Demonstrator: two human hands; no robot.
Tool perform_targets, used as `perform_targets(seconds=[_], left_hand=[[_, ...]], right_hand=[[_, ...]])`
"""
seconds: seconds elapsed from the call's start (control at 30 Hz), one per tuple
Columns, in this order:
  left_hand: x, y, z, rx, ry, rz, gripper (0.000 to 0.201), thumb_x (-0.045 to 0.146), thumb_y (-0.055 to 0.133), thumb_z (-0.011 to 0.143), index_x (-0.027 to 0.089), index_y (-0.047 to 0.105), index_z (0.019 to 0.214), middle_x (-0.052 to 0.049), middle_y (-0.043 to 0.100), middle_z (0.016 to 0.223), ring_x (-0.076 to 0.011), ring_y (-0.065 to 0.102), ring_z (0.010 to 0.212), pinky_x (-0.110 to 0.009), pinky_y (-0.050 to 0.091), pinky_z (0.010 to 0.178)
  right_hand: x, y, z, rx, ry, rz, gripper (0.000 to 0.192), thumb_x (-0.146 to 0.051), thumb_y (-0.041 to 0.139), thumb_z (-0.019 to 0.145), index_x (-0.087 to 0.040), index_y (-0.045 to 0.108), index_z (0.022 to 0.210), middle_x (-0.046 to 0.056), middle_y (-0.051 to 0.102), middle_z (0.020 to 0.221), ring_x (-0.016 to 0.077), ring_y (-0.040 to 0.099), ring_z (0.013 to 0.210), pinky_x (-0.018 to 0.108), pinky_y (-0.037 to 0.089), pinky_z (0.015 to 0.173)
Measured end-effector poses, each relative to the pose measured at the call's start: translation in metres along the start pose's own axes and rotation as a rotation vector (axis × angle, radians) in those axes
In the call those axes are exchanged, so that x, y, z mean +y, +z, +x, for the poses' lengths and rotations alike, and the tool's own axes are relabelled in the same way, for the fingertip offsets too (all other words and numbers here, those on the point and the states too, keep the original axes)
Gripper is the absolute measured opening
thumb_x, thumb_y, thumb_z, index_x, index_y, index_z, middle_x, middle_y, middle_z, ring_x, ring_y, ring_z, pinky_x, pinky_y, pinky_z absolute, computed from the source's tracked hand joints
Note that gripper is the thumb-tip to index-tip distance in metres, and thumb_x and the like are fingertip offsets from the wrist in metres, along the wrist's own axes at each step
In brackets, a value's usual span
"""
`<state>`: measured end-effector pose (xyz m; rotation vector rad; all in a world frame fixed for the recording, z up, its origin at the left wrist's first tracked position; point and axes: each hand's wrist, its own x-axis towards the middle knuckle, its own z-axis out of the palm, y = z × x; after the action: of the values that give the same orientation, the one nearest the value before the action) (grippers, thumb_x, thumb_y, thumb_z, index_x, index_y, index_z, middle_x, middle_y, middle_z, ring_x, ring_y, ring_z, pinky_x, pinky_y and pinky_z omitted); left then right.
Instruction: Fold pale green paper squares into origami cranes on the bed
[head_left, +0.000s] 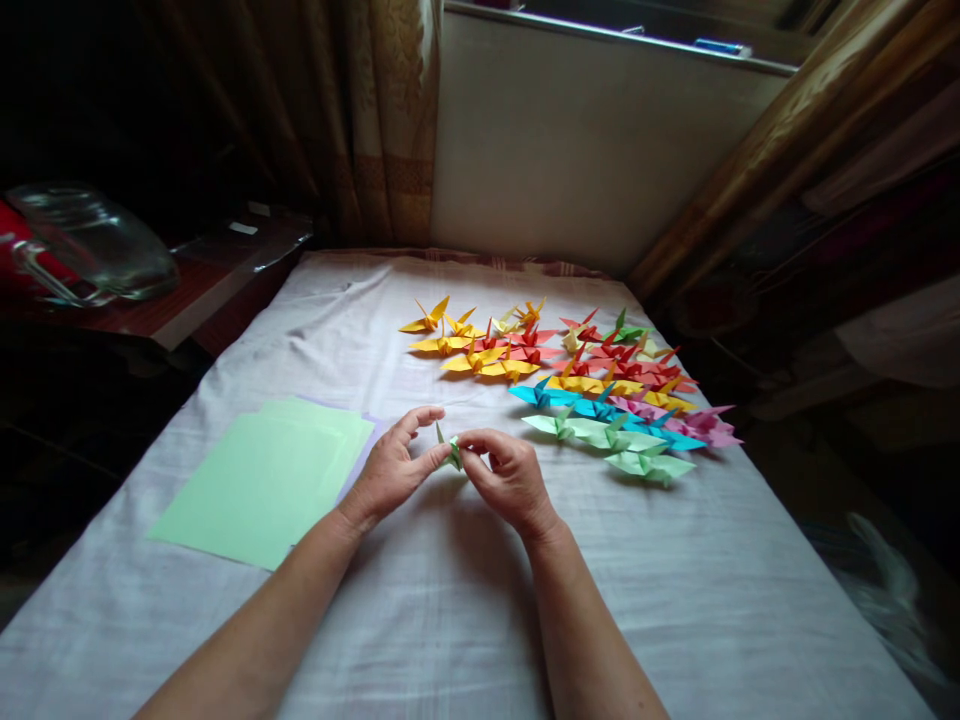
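Between my two hands is a small light green paper crane (453, 455), partly hidden by my fingers, with one thin point sticking up. My left hand (397, 460) holds its left side with the thumb, the index finger stretched out above. My right hand (511, 478) pinches its right side between thumb and fingertips. To the right stand rows of folded paper cranes, with light green ones (651, 466) nearest, then blue ones (541, 394), pink ones (711, 428), yellow ones (442, 344) and red ones (531, 345). Left of my hands lies a stack of light green paper sheets (259, 485).
A pale cloth (420, 640) covers the table. Purple paper (361, 462) peeks out under the green stack. At the left, a glass jar (94, 245) lies near a red object on a dark side table (202, 290). Curtains (390, 120) hang beside the back panel (570, 140).
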<state>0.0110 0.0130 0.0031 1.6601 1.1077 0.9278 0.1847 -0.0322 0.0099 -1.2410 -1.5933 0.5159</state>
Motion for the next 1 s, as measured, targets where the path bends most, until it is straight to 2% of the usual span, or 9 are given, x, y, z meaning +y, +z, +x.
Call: perform_targets(seconds=[0.07,0.13,0.23,0.3,0.43,0.57,0.67,0.83,1.0], left_hand=[[-0.001,-0.002,0.001,-0.139,-0.079,-0.163,0.045,0.049,0.074,0.077,0.02,0.067,0.112,-0.008,0.073,0.11,-0.0239,0.067,0.102,-0.038,0.052,0.091],[0.0,-0.003,0.002,-0.219,-0.149,-0.32,0.048,0.053,0.078,0.074,0.017,0.069,0.105,-0.007,0.074,0.098,-0.0217,0.069,0.091,-0.035,0.053,0.084],[0.003,-0.001,0.003,-0.204,-0.225,-0.444,0.05,0.053,0.084,0.067,0.015,0.07,0.096,-0.002,0.071,0.08,-0.0156,0.065,0.074,-0.027,0.051,0.072],[0.006,0.0,0.003,-0.176,-0.261,-0.471,0.052,0.053,0.087,0.063,0.015,0.071,0.095,0.0,0.069,0.075,-0.0126,0.062,0.068,-0.024,0.049,0.067],[0.01,-0.001,0.002,-0.216,-0.291,-0.451,0.051,0.055,0.087,0.062,0.014,0.073,0.09,-0.001,0.071,0.078,-0.011,0.059,0.065,-0.021,0.045,0.061],[0.01,-0.002,0.002,-0.224,-0.288,-0.385,0.048,0.058,0.083,0.064,0.015,0.073,0.084,0.002,0.065,0.065,-0.0082,0.051,0.054,-0.019,0.038,0.05],[0.009,-0.001,0.002,-0.199,-0.275,-0.372,0.049,0.059,0.082,0.065,0.015,0.073,0.082,0.002,0.066,0.067,-0.0089,0.053,0.055,-0.02,0.041,0.053],[0.008,0.001,0.002,-0.161,-0.226,-0.381,0.048,0.059,0.083,0.064,0.016,0.074,0.084,-0.003,0.072,0.077,-0.0154,0.065,0.072,-0.027,0.052,0.073],[0.009,0.002,0.001,-0.12,-0.184,-0.347,0.044,0.056,0.082,0.067,0.017,0.076,0.085,-0.003,0.074,0.079,-0.0165,0.066,0.074,-0.028,0.053,0.074]], right_hand=[[0.0,0.0,0.0,-0.022,0.007,0.059,0.013,-0.017,0.061,0.082,-0.021,0.073,0.085,0.002,0.076,0.078,0.0125,0.065,0.061,0.023,0.051,0.058],[0.0,-0.001,0.0,-0.038,0.008,0.094,0.012,-0.019,0.061,0.083,-0.021,0.073,0.084,0.003,0.075,0.079,0.0131,0.065,0.064,0.023,0.049,0.057],[0.0,-0.002,0.001,-0.042,0.005,0.094,0.011,-0.02,0.062,0.083,-0.022,0.072,0.081,0.003,0.072,0.078,0.0133,0.064,0.067,0.023,0.048,0.055],[0.0,-0.003,0.002,-0.038,0.003,0.08,0.011,-0.018,0.061,0.083,-0.021,0.072,0.08,0.003,0.07,0.078,0.0126,0.061,0.066,0.022,0.047,0.055],[0.001,-0.003,0.002,-0.05,-0.004,0.073,0.012,-0.017,0.06,0.083,-0.021,0.071,0.08,0.002,0.068,0.076,0.0114,0.058,0.064,0.022,0.046,0.055],[0.002,-0.004,0.002,-0.064,-0.007,0.068,0.011,-0.017,0.061,0.084,-0.021,0.071,0.081,0.002,0.069,0.077,0.0118,0.06,0.065,0.023,0.047,0.058],[0.003,-0.004,0.001,-0.064,-0.008,0.039,0.011,-0.017,0.06,0.084,-0.021,0.07,0.082,0.002,0.071,0.077,0.0125,0.062,0.066,0.024,0.049,0.062],[0.002,-0.003,0.002,-0.054,-0.008,-0.001,0.011,-0.017,0.059,0.084,-0.021,0.07,0.083,0.002,0.072,0.076,0.0129,0.064,0.065,0.024,0.051,0.064],[0.001,-0.006,0.002,-0.027,-0.004,0.014,0.012,-0.017,0.058,0.083,-0.021,0.07,0.082,0.002,0.073,0.077,0.0128,0.064,0.065,0.023,0.051,0.062]])
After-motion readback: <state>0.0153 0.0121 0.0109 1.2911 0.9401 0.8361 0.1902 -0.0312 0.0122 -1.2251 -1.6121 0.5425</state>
